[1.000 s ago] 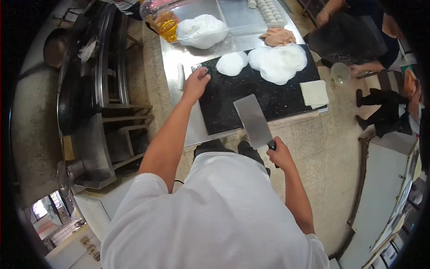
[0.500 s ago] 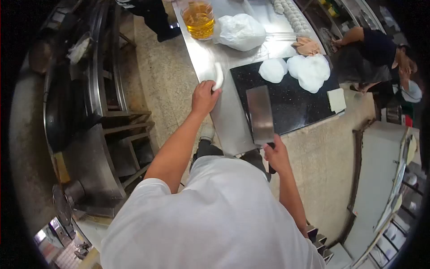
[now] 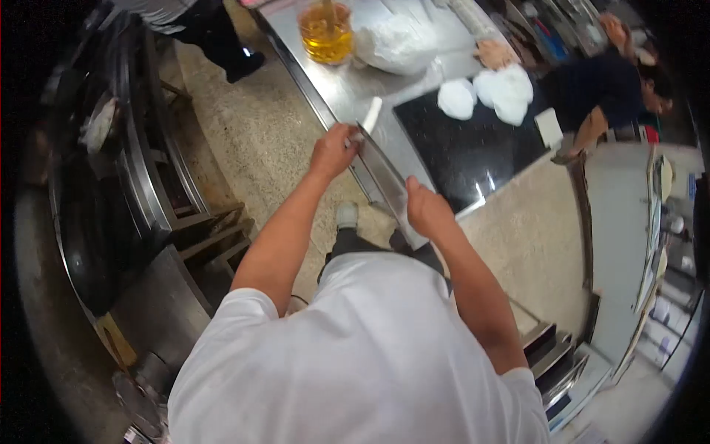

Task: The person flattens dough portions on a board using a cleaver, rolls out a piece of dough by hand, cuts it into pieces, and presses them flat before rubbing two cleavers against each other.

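A white roll, like dough [image 3: 373, 115], lies on the steel table [image 3: 403, 144]. At its near end is my left hand [image 3: 335, 151], fingers closed; a small pale bit shows at the fingertips. My right hand [image 3: 429, 210] is wrapped round the handle of a cleaver [image 3: 382, 174]. The blade stands on edge, slanting from my right hand up to the left fingertips and the near end of the roll. Whether blade and roll touch is hard to tell.
A black board [image 3: 473, 155] carries white round pieces [image 3: 457, 99] and a white square [image 3: 548, 128]. Beyond are a jug of yellow liquid [image 3: 325, 41], a white plastic bag [image 3: 396, 44] and a brown cloth [image 3: 494, 54]. One person [image 3: 603, 89] is at right, another [image 3: 211, 37] at upper left.
The cleaver has swung from over the black board to the near end of the roll. My left hand went from the board's corner to the roll. The camera view has turned.
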Motion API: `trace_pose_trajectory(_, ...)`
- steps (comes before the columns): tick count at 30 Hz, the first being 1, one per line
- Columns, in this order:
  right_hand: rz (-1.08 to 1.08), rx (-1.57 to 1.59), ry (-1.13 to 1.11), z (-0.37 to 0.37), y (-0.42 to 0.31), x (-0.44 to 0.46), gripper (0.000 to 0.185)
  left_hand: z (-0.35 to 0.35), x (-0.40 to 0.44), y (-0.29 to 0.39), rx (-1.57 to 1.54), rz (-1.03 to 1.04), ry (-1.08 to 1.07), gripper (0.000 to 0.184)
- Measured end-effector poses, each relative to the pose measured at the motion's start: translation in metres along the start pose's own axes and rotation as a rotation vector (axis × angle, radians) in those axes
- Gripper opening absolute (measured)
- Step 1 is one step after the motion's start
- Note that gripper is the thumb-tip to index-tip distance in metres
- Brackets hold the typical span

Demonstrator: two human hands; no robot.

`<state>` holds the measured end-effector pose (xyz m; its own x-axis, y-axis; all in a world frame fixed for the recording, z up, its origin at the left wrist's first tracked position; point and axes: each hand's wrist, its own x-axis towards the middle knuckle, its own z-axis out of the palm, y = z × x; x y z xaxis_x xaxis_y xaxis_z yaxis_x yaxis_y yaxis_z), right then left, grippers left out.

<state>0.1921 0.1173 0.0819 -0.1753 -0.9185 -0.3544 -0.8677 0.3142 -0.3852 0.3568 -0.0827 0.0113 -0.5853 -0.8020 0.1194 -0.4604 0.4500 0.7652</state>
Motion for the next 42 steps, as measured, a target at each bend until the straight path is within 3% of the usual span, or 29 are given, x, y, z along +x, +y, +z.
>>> trace_pose_trajectory(5, 0.254, 0.152, -0.004, 0.012, 0.014, -0.047, 0.028, 0.002, 0.008, -0.031, -0.025, 0.092, 0.108, 0.025)
trace_pose_trajectory(7, 0.283, 0.227, 0.041, 0.016, 0.028, -0.064, 0.027, -0.021, -0.003, -0.001, 0.197, -0.098, 0.031, 0.031)
trace_pose_trajectory(8, 0.307, 0.305, 0.072, 0.020, 0.034, -0.074, 0.027, -0.019, -0.008, 0.003, 0.200, -0.084, 0.021, 0.031)
trace_pose_trajectory(11, 0.422, 0.522, 0.211, 0.014, 0.035, -0.097, 0.027, -0.006, -0.001, 0.021, 0.233, 0.067, -0.006, 0.041)
trace_pose_trajectory(15, 0.473, 0.529, 0.321, 0.044, 0.055, -0.126, 0.025, 0.017, -0.005, 0.067, 0.100, 0.180, -0.304, 0.036)
trace_pose_trajectory(16, 0.546, 0.650, 0.367, 0.053, 0.061, -0.133, 0.025, 0.026, -0.003, 0.078, 0.066, 0.192, -0.387, 0.034)
trace_pose_trajectory(20, 0.719, 0.970, 0.429, 0.040, 0.070, -0.154, 0.021, 0.066, -0.002, 0.119, -0.156, 0.350, -0.404, 0.027)
trace_pose_trajectory(22, 0.754, 1.061, 0.483, 0.031, 0.077, -0.163, 0.018, 0.080, 0.002, 0.142, 0.138, 0.384, -0.720, 0.035)
trace_pose_trajectory(23, 0.776, 1.142, 0.530, 0.029, 0.079, -0.168, 0.016, 0.094, 0.001, 0.146, 0.141, 0.377, -0.737, 0.035)
trace_pose_trajectory(25, 0.782, 1.234, 0.550, 0.024, 0.088, -0.178, 0.014, 0.124, 0.003, 0.151, 0.587, 0.780, -0.531, 0.048)
trace_pose_trajectory(28, 0.735, 1.275, 0.578, 0.009, 0.125, -0.184, 0.012, 0.158, 0.010, 0.166, 0.580, 0.690, -0.466, 0.058)
trace_pose_trajectory(32, 0.590, 1.304, 0.593, -0.038, 0.192, -0.193, 0.019, 0.188, 0.020, 0.189, 0.610, 0.632, -0.623, 0.069)
trace_pose_trajectory(38, 0.249, 1.125, 0.923, -0.126, 0.320, -0.116, 0.033, 0.224, 0.045, 0.211, 0.617, 0.642, -0.569, 0.071)
trace_pose_trajectory(40, 0.283, 1.125, 0.892, -0.138, 0.365, -0.058, 0.034, 0.227, 0.049, 0.219, 0.586, 0.576, -0.554, 0.070)
trace_pose_trajectory(42, 0.568, 1.449, 0.697, -0.128, 0.396, -0.009, 0.033, 0.227, 0.032, 0.221, 0.594, 0.526, -0.525, 0.068)
